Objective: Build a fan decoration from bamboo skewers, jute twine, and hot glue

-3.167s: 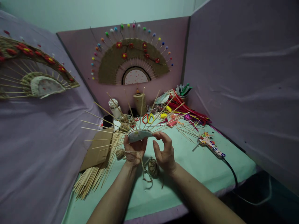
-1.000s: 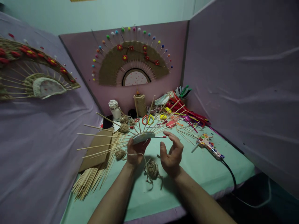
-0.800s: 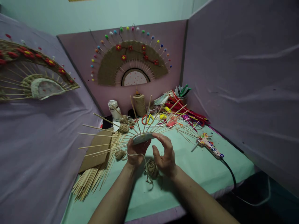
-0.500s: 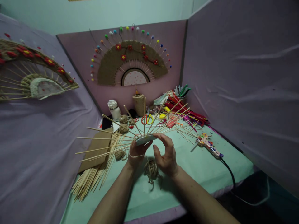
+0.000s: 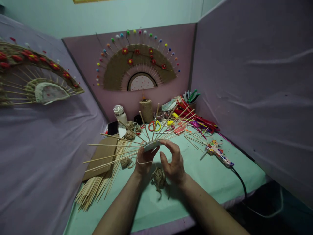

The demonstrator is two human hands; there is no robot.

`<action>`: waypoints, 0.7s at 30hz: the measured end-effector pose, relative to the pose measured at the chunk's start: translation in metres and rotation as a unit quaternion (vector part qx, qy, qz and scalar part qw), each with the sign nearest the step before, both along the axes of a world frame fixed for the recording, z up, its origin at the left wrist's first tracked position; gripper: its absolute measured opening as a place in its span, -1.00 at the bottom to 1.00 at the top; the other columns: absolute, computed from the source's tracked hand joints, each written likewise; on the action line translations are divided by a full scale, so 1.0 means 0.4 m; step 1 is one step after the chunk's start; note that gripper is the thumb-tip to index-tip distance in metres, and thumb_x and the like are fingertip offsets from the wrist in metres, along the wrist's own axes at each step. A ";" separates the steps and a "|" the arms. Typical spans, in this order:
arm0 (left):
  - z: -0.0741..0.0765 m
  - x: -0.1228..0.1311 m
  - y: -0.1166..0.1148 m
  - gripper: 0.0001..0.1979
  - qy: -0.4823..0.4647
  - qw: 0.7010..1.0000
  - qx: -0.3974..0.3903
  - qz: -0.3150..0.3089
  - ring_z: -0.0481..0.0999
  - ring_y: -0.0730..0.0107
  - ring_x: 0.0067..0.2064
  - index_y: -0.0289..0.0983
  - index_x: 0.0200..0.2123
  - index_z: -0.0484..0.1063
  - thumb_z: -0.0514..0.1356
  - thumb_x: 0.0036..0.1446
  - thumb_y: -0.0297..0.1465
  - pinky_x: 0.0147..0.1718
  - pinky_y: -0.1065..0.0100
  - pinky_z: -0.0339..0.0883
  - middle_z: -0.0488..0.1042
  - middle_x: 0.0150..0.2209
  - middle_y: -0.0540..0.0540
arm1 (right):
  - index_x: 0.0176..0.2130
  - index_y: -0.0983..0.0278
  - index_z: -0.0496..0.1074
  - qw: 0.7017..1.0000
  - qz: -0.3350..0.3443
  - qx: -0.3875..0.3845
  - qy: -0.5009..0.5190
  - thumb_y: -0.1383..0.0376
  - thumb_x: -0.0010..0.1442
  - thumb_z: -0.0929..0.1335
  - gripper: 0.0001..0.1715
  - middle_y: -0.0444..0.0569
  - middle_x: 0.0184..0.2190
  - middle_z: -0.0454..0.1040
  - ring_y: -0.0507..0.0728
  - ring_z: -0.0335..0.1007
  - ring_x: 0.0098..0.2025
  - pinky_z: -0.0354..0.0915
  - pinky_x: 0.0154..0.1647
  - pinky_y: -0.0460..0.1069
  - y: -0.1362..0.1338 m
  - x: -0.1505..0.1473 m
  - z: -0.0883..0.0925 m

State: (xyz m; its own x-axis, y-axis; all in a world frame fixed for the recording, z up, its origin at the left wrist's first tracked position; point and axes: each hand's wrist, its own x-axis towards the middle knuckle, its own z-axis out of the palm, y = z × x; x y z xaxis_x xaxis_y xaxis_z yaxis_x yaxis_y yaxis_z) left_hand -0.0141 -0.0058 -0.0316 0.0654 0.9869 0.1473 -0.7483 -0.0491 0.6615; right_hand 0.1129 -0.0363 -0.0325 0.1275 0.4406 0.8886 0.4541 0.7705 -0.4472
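Above the table, my left hand [image 5: 143, 162] grips a fan frame [image 5: 152, 145], a small pale base with thin wooden sticks spreading outward. The fan is tilted, seen nearly edge-on. A strand of twine crosses my left hand near the thumb. My right hand [image 5: 174, 162] is curved at the base's right side. Its fingertips touch the edge, while the thumb stays apart from it. Below and between my hands lies a ball of twine [image 5: 158, 178] with loose ends.
Bundled wooden sticks [image 5: 89, 194] and cardboard [image 5: 104, 156] lie left. Smaller twine balls [image 5: 126, 162], scissors [image 5: 154, 125], a jar [image 5: 119, 113] and a twine spool [image 5: 146, 111] stand farther back. A corded glue gun [image 5: 218, 154] lies right. Finished fans [image 5: 139, 67] hang on the partitions.
The fan frame has turned slightly in my hands, its left and upper sticks shifting to the right. Both hands keep nearly the same pose, and the view has shifted a little.
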 end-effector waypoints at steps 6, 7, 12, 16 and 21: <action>0.011 -0.002 -0.012 -0.75 0.023 0.998 0.048 -0.028 0.59 0.15 -0.11 -0.20 -0.25 0.54 0.35 0.00 -0.22 0.01 0.10 0.37 0.63 -0.19 -0.09 | 0.21 0.21 0.15 1.000 0.001 -0.009 0.014 0.44 0.23 0.30 -0.41 0.10 0.00 0.45 0.22 0.40 0.08 0.41 0.05 0.25 0.001 0.006 0.006; 0.011 -0.003 -0.014 -0.75 0.033 0.997 0.057 -0.033 0.59 0.16 -0.11 -0.19 -0.25 0.54 0.35 0.01 -0.22 0.01 0.11 0.37 0.62 -0.19 -0.08 | 0.20 0.21 0.16 1.000 0.001 -0.007 0.016 0.44 0.23 0.30 -0.42 0.10 -0.01 0.45 0.22 0.41 0.07 0.41 0.04 0.25 0.000 0.006 0.007; 0.002 -0.005 -0.014 -0.71 0.071 0.995 0.062 -0.030 0.57 0.12 -0.08 -0.23 -0.20 0.54 0.32 0.05 -0.20 0.04 0.10 0.35 0.61 -0.15 -0.12 | 0.17 0.21 0.19 1.000 -0.005 -0.004 0.017 0.44 0.22 0.31 -0.45 0.09 -0.04 0.45 0.21 0.42 0.04 0.41 0.04 0.24 -0.001 0.006 0.008; 0.009 0.003 -0.004 -0.70 0.008 1.000 0.016 0.004 0.59 0.12 -0.09 -0.26 -0.25 0.56 0.33 0.03 -0.18 0.05 0.10 0.35 0.63 -0.20 -0.14 | 0.21 0.17 0.13 0.997 0.003 0.020 0.068 0.43 0.22 0.31 -0.40 0.11 0.03 0.42 0.24 0.39 0.10 0.39 0.07 0.28 0.004 0.008 0.003; 0.034 -0.024 0.010 -0.61 -0.088 0.993 -0.076 -0.011 0.62 0.21 -0.15 -0.25 -0.17 0.57 0.21 0.15 -0.07 -0.08 0.20 0.46 0.64 -0.21 -0.14 | 0.11 0.14 0.21 0.981 -0.020 0.060 0.183 0.47 0.21 0.34 -0.48 -0.02 -0.15 0.44 0.14 0.45 -0.08 0.43 -0.04 0.18 0.017 0.009 -0.015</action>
State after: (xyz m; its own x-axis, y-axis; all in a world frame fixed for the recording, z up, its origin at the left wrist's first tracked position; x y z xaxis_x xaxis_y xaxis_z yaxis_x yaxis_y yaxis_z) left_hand -0.0238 -0.0017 -0.0181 0.0733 0.9973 0.0080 -0.8529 0.0585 0.5187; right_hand 0.1163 -0.0297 -0.0384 0.4623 0.3230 0.8258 0.3117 0.8127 -0.4924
